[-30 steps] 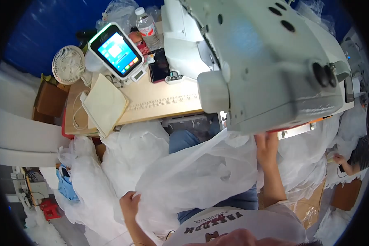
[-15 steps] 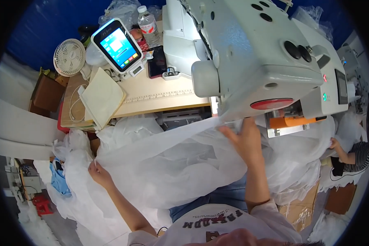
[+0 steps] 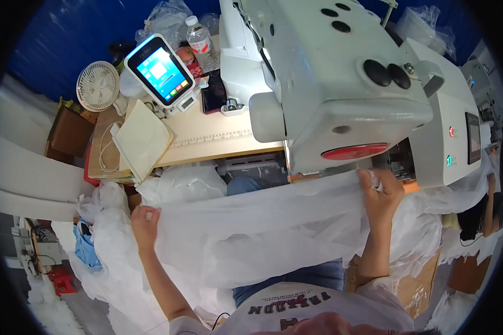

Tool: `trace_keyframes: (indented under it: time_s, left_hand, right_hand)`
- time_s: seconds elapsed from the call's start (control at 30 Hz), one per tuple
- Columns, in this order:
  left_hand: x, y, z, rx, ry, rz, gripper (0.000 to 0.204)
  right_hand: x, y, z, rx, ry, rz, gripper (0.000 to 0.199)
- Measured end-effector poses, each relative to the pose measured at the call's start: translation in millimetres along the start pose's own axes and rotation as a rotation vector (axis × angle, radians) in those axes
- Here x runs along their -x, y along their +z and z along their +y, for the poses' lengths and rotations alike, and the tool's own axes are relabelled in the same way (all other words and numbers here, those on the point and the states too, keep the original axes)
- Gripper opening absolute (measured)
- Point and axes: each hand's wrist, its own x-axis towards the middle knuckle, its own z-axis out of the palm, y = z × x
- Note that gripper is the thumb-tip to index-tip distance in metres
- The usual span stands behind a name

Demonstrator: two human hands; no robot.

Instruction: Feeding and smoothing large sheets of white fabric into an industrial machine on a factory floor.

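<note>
A wide sheet of thin white fabric (image 3: 262,215) is stretched between my two hands above my lap. At its upper left corner my left hand (image 3: 146,226) pinches the edge between thumb and fingers. My right hand (image 3: 383,195) is closed on the upper right part, the cloth bunched at the thumb and fingertips. The upper edge runs nearly straight from hand to hand, just below the head of a large pale sewing machine (image 3: 363,120) with a red oval on its front. That head hides the needle area.
The wooden table (image 3: 207,146) has a ruler strip along it and bears a touch-screen panel (image 3: 161,71), fan (image 3: 98,85), water bottle (image 3: 200,40), phone (image 3: 213,92) and pale pad (image 3: 142,134). White fabric heaps lie around me. A co-worker's arm (image 3: 489,209) shows at far right.
My right hand has moved right from under the machine head and now grips the fabric. My left hand has risen slightly. The fabric edge is pulled out straighter, and the view has shifted a little.
</note>
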Motion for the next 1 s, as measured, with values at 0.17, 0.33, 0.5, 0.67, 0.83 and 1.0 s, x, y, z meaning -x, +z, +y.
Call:
trace_keyframes:
  time_s: [0.17,0.33,0.5,0.67,0.83,1.0]
  left_hand:
    - [15.6,30.4,46.1,-0.601,0.066,0.147,0.018]
    - [-14.7,35.4,77.7,-0.037,-0.231,-0.033,0.018]
    - [-23.8,35.3,52.7,0.098,-0.186,-0.060,0.013]
    - [43.3,25.5,34.9,-0.583,0.072,0.169,0.006]
    - [62.2,0.6,21.1,-0.333,-0.284,0.148,0.008]
    - [96.5,-77.9,-1.0,0.272,-0.653,-0.290,0.008]
  right_hand:
    - [-20.8,-10.8,35.0,0.155,0.084,-0.087,0.022]
    - [-44.2,-7.2,56.4,0.435,0.039,-0.050,0.022]
    - [-43.9,18.8,60.6,0.367,-0.090,-0.003,0.032]
    - [-35.8,24.9,65.6,0.347,-0.198,0.242,0.027]
    - [-24.1,20.5,49.4,0.186,-0.076,0.213,0.044]
    - [-0.4,12.0,-19.2,-0.089,-0.347,0.005,0.036]
